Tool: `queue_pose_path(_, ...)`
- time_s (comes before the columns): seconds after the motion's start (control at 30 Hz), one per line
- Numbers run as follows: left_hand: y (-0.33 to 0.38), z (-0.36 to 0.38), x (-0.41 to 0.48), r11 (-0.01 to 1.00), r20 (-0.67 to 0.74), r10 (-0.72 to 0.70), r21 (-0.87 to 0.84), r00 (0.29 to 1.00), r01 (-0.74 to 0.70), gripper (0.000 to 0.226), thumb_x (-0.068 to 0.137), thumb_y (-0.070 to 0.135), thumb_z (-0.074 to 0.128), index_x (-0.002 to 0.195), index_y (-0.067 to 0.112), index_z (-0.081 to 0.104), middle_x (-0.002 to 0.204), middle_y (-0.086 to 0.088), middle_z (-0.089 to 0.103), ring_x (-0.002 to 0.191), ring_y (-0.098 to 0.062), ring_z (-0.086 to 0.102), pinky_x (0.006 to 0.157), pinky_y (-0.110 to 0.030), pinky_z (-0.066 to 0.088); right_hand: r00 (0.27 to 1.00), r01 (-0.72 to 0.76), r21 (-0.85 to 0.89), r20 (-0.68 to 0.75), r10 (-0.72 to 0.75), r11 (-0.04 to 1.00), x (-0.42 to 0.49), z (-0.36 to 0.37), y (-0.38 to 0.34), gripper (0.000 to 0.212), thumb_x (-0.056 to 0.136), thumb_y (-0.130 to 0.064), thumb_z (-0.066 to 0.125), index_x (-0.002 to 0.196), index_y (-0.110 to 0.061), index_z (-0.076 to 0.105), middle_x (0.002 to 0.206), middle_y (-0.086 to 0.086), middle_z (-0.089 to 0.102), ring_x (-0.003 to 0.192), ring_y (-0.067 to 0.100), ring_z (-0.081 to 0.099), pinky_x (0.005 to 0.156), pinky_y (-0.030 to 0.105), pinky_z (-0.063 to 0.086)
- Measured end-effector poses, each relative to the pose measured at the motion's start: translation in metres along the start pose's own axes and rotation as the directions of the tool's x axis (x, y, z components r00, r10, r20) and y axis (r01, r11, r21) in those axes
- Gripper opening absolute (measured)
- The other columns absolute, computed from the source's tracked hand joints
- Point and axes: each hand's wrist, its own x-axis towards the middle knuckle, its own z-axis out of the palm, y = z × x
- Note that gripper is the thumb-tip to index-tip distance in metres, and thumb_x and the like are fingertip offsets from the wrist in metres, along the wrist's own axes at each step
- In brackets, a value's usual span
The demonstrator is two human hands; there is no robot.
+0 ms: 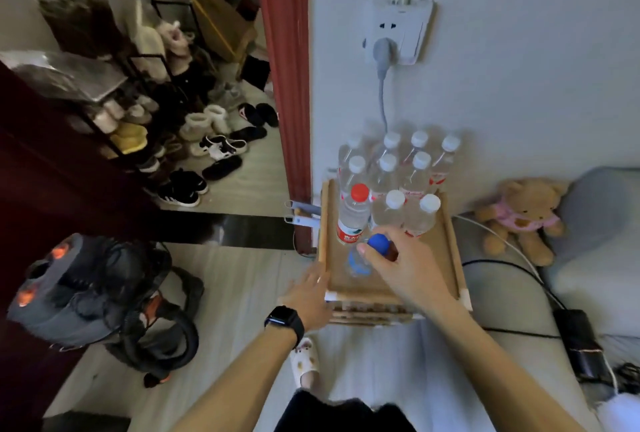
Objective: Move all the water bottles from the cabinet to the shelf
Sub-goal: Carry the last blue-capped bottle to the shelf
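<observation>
A small wooden shelf (446,258) stands against the white wall. On its top are several clear water bottles with white caps (393,205) and one with a red cap (355,213). My right hand (405,267) grips a blue-capped bottle (360,262) by its neck, near the front of the shelf top. My left hand (311,293), with a black watch on the wrist, rests with straight fingers against the shelf's front left corner. No cabinet can be made out.
A teddy bear (523,215) and a grey pillow (602,213) lie right of the shelf. Cables and a black adapter (580,334) run along the right. A wall socket (398,32) is above. A vacuum cleaner (86,296) and a shoe rack (145,92) are on the left.
</observation>
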Motion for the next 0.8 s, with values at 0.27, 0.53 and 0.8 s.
queue_pose_path(0.27, -0.020, -0.002, 0.011, 0.987, 0.092, 0.145, 0.052, 0.985, -0.150, 0.074, 0.098, 0.051, 0.041, 0.157, 0.020, 0.010, 0.165, 0.005, -0.006, 0.151, -0.018, 0.007, 0.121, -0.044, 0.013, 0.989, -0.130, 0.246, -0.031, 0.142, 0.960, 0.025, 0.016, 0.001, 0.024, 0.079, -0.047, 0.077, 0.093, -0.036, 0.061, 0.086, -0.020, 0.061, 0.076, 0.004, 0.058, 0.064, 0.009, 0.043)
queue_pose_path(0.53, 0.023, -0.029, 0.019, 0.873, -0.120, -0.068, -0.488, 0.990, 0.001, 0.080, 0.071, 0.057, 0.066, 0.141, 0.045, 0.030, 0.137, 0.010, 0.049, 0.119, -0.014, 0.053, 0.095, -0.034, 0.049, 0.992, -0.074, 0.343, -0.069, 0.103, 0.937, 0.006, 0.015, 0.034, 0.042, 0.081, -0.036, 0.076, 0.119, -0.040, 0.058, 0.085, -0.012, 0.066, 0.072, 0.012, 0.063, 0.063, 0.011, 0.045)
queue_pose_path(0.8, 0.072, -0.020, 0.018, 0.660, -0.178, -0.341, -0.745, 0.923, 0.100, 0.062, 0.071, 0.045, 0.072, 0.125, 0.046, 0.043, 0.124, 0.013, 0.054, 0.104, -0.016, 0.062, 0.085, -0.036, 0.054, 0.947, -0.271, -0.248, 0.103, 0.304, 0.930, -0.044, 0.051, 0.132, 0.057, 0.090, -0.047, 0.061, 0.136, -0.014, 0.051, 0.136, 0.004, 0.055, 0.124, 0.028, 0.049, 0.100, 0.037, 0.041)
